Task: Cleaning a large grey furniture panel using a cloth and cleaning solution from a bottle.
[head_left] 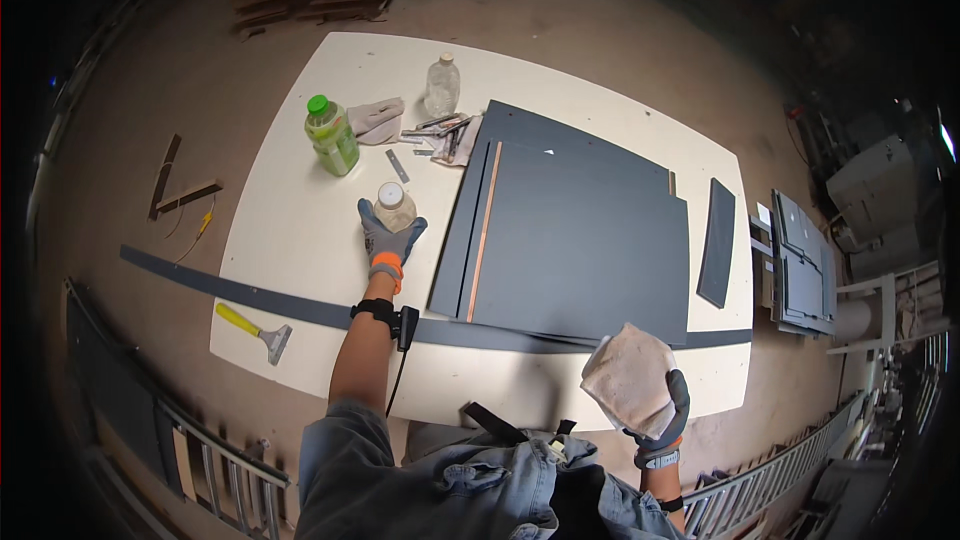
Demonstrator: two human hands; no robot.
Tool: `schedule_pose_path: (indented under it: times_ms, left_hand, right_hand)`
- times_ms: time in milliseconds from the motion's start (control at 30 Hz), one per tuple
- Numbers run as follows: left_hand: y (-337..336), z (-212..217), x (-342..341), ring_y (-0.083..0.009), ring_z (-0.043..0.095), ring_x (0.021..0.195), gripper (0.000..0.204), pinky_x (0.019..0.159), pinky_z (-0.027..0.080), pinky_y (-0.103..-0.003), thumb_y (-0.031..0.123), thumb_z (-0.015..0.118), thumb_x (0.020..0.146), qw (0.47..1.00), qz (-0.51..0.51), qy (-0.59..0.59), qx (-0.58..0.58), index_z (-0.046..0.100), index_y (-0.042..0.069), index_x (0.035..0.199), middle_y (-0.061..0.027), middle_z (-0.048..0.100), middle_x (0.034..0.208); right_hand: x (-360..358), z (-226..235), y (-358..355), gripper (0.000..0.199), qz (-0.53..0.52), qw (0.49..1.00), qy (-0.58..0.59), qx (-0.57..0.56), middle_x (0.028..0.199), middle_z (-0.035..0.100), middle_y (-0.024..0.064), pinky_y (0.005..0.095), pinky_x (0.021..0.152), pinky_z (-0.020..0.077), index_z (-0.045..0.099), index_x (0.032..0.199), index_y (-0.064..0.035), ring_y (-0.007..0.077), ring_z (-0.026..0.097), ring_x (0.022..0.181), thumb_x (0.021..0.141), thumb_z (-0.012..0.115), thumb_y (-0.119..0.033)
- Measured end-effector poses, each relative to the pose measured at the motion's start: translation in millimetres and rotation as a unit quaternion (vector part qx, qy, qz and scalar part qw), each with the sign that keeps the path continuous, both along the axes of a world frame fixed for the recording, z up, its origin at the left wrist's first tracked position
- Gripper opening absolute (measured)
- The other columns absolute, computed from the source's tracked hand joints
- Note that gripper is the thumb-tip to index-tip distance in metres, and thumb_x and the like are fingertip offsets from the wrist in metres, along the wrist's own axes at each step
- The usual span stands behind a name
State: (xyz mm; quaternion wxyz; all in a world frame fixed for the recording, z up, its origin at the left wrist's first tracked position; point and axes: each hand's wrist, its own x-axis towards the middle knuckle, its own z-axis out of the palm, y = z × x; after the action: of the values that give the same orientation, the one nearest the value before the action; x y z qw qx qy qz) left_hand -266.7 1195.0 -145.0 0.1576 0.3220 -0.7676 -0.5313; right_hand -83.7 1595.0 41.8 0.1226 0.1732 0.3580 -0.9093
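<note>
My left hand [388,238], in a grey glove with an orange cuff, is closed round a clear bottle with a white cap [394,206] on the left part of the white table. Whether the bottle's base touches the tabletop I cannot tell. At the lower right, my gloved right hand [672,410] grips a folded beige cloth [630,382] by its right side, near the table's front edge. Between the hands lie stacked dark grey panels [585,240], one edged with a copper-coloured strip [485,230].
Beyond my left hand stand a green-capped bottle [332,140] and another clear bottle [442,85], beside rags and several metal pieces [445,135]. A yellow-handled scraper [252,331] lies front left. A long dark strip [290,305] overhangs the table's left edge; a short panel [716,242] lies right.
</note>
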Motion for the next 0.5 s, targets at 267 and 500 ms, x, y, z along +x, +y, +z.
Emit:
schedule_pose_path:
  times_ms: [267,500]
  left_hand:
    - [-13.7,36.5,-5.0,-0.0262,0.056,0.104,0.077,0.09,0.046,-0.036,0.023,0.086,0.053,0.987,-0.158,0.015,0.004,0.046,0.002,0.115,-0.0112,0.055,0.114]
    - [-16.2,161.4,21.3,-0.0328,0.053,0.099,0.062,0.086,0.043,-0.042,0.025,0.081,0.057,0.838,-0.329,0.256,-0.353,0.05,0.006,0.108,-0.0129,0.053,0.102]
  right_hand:
    - [11.2,12.2,-61.7,0.065,-0.09,0.995,0.04,0.011,0.135,0.041,0.0182,0.0513,0.096,0.0411,0.031,0.137,-0.003,0.0357,0.044,0.121,0.086,0.048,-0.039]
    - [-40.1,12.8,-111.9,0.059,-0.011,0.99,0.032,-0.135,0.133,0.043,0.0183,0.0467,0.099,0.0412,0.032,0.136,-0.001,0.0318,0.046,0.12,0.088,0.049,-0.03]
